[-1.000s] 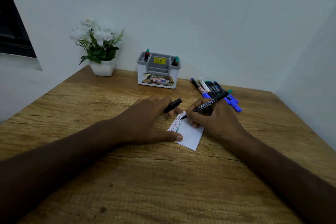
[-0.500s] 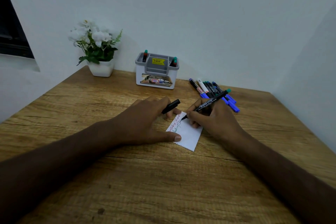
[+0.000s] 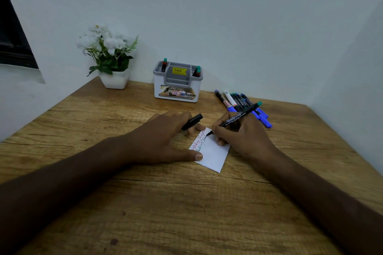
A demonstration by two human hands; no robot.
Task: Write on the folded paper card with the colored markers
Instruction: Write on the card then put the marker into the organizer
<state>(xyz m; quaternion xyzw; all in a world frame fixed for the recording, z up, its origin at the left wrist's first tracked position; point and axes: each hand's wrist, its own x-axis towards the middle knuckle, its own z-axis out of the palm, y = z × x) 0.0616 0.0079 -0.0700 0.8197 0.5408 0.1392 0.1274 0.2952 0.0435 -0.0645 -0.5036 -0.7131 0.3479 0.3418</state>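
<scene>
from the head view, a white folded paper card (image 3: 213, 152) lies on the wooden tabletop (image 3: 186, 203), turned at an angle, with a red line and a green line of writing along its left edge. the left hand (image 3: 163, 136) lies on the card's left side, its thumb stretched flat across the near left edge, while its fingers (image 3: 182, 117) curl round a black marker cap (image 3: 192, 121) that sticks out toward the right. the right hand (image 3: 242, 134) pinches a black marker (image 3: 238, 117) with a green end, fingers closed tight round the barrel, the tip touching the card at the far end of the green line. just behind the right hand lies a bunch of loose markers (image 3: 238, 100), black and blue. further back, against the wall, stand a grey-and-white marker holder (image 3: 177, 87) and a white pot of white flowers (image 3: 112, 62).
</scene>
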